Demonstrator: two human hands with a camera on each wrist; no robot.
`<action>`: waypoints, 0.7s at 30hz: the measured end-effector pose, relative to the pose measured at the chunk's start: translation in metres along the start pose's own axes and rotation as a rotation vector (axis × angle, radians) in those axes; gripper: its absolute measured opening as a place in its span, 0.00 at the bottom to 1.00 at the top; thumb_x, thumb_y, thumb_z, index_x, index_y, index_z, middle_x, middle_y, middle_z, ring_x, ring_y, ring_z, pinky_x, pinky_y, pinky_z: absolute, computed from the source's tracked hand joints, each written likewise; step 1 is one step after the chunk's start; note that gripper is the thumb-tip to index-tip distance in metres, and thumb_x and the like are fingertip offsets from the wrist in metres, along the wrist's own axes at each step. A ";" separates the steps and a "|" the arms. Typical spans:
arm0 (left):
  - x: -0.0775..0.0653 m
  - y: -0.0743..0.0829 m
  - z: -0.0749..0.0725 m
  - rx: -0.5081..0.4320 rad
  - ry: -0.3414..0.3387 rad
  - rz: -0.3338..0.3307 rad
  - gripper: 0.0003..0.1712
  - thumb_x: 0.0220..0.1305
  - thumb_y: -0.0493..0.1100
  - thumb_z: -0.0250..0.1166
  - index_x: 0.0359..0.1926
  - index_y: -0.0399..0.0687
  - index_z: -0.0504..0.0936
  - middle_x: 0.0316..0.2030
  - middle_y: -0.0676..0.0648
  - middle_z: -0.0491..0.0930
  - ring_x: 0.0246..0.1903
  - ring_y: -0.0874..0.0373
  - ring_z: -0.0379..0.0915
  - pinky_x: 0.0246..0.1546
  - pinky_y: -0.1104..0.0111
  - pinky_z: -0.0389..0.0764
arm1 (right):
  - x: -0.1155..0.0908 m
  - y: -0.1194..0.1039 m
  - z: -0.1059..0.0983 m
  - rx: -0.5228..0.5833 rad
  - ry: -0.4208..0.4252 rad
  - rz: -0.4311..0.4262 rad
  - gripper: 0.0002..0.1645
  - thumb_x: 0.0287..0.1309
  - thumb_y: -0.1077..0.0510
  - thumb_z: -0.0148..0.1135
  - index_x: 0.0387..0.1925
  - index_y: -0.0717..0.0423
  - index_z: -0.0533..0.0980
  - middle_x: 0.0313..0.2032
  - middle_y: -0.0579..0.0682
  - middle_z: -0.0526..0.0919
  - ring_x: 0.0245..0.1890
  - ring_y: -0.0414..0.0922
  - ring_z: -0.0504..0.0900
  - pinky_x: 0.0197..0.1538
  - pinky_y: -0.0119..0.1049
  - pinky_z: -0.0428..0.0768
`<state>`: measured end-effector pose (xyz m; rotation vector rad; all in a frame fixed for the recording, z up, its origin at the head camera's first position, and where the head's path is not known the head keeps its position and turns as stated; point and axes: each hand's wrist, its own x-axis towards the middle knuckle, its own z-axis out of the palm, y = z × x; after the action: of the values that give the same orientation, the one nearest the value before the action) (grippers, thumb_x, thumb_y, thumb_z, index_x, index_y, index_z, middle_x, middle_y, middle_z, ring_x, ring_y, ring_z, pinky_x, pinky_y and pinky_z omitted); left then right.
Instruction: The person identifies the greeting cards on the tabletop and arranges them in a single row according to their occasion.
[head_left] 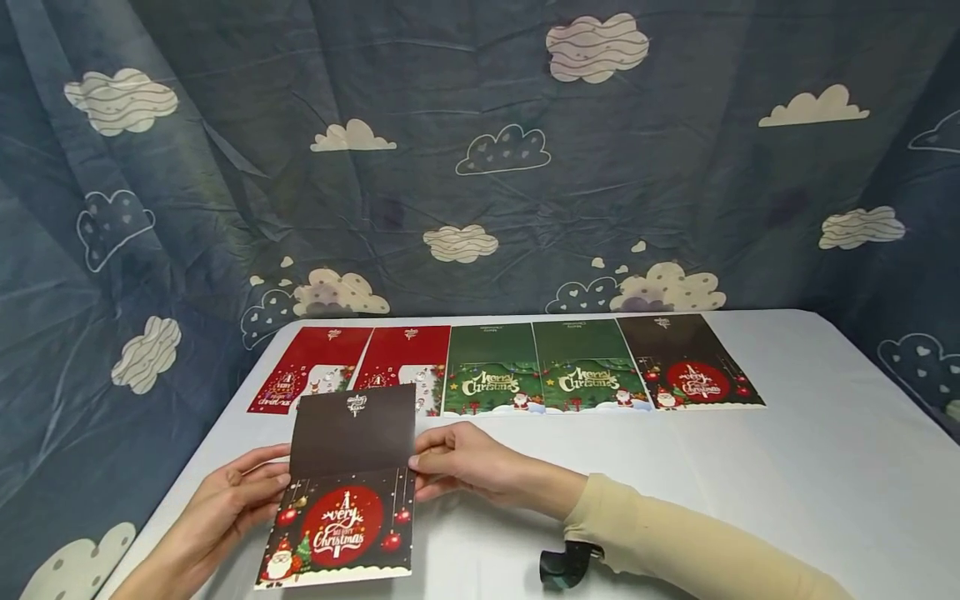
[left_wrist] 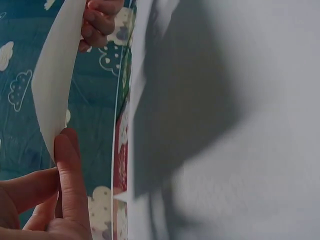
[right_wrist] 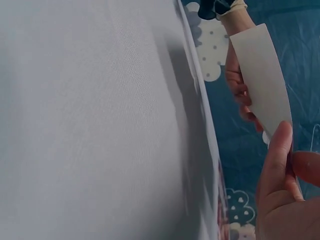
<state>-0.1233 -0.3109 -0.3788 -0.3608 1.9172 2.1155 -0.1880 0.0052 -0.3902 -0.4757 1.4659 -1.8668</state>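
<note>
An unfolded dark Christmas card [head_left: 347, 442] is held up over the front left of the table, its printed side toward the head camera. My left hand [head_left: 225, 504] pinches its left edge near the crease between thumb and fingers. At the opposite edge my right hand [head_left: 468, 462] pinches it the same way. The lower panel shows a red circle with white lettering, a Santa and hanging baubles. Both wrist views show the plain pale back of the card [left_wrist: 59, 70], slightly bent along the fold, above its shadow on the cloth.
Along the table's far edge lie unfolded cards in a row: two red cards [head_left: 330, 346], two green cards [head_left: 495, 350] and a dark card [head_left: 693, 362]. The held card overlaps the red ones in the head view. White cloth [head_left: 810, 483] covers the table; a cloud-patterned curtain [head_left: 480, 100] hangs behind.
</note>
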 end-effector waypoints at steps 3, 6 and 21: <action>0.000 0.001 0.007 -0.024 -0.037 0.009 0.17 0.67 0.34 0.62 0.54 0.54 0.77 0.44 0.51 0.84 0.37 0.60 0.79 0.38 0.69 0.83 | -0.006 -0.003 -0.006 -0.001 0.014 -0.004 0.02 0.65 0.69 0.57 0.37 0.67 0.75 0.27 0.53 0.79 0.27 0.42 0.83 0.39 0.35 0.84; 0.002 0.002 0.014 -0.040 -0.080 0.033 0.18 0.67 0.33 0.61 0.55 0.52 0.76 0.43 0.50 0.84 0.36 0.59 0.80 0.38 0.68 0.83 | -0.012 -0.004 -0.013 -0.009 0.037 -0.011 0.03 0.65 0.68 0.58 0.38 0.66 0.75 0.28 0.53 0.79 0.28 0.42 0.81 0.40 0.36 0.84; 0.017 0.001 0.056 -0.033 -0.180 0.089 0.13 0.65 0.32 0.62 0.51 0.43 0.76 0.34 0.50 0.83 0.29 0.61 0.80 0.33 0.71 0.83 | -0.046 -0.011 -0.038 -0.028 0.114 -0.050 0.10 0.66 0.65 0.58 0.44 0.71 0.76 0.31 0.53 0.80 0.30 0.42 0.81 0.39 0.35 0.84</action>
<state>-0.1395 -0.2549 -0.3785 -0.0890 1.8291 2.1556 -0.1857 0.0655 -0.3844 -0.4286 1.5703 -1.9427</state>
